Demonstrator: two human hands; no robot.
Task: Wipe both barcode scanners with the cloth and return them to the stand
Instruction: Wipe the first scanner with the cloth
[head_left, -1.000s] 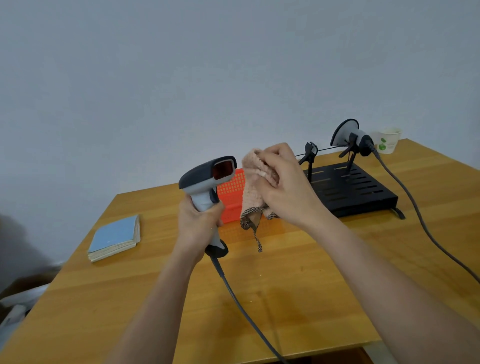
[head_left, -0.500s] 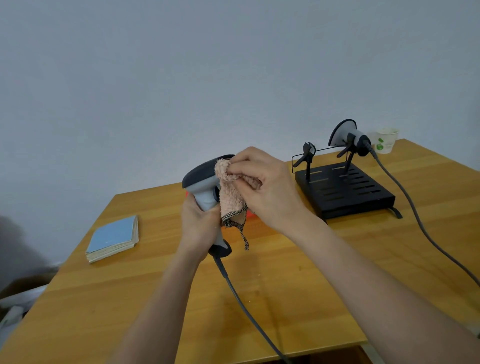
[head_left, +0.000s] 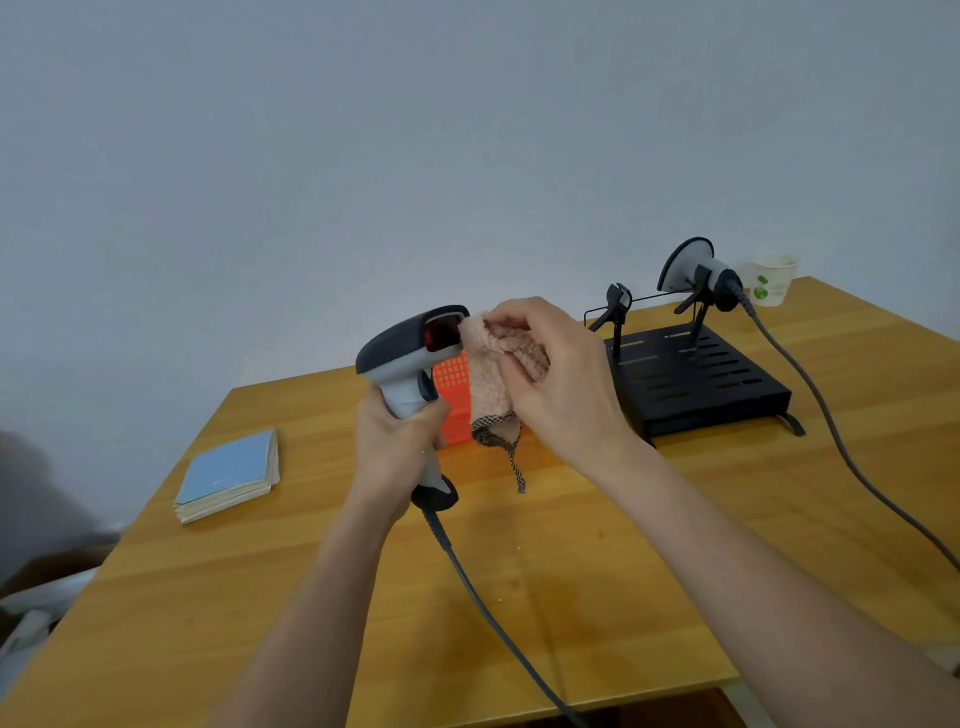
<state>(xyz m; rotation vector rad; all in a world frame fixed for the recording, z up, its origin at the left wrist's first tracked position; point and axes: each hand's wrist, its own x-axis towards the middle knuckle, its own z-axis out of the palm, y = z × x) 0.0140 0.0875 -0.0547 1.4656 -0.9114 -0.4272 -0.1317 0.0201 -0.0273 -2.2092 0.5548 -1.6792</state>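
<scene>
Sliding cloth (head_left: 491, 371) right, uncovering scanner (head_left: 410, 353) window again

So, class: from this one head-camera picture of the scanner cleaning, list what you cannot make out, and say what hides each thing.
- Orange basket, head view: mostly hidden behind the held scanner, the cloth and both hands.
- Right hand fingertips: buried in the cloth.
- Held scanner's cable: cut off by the bottom edge.
- Second scanner on the stand: its window faces away.
- Paper cup print: too small to read.
</scene>
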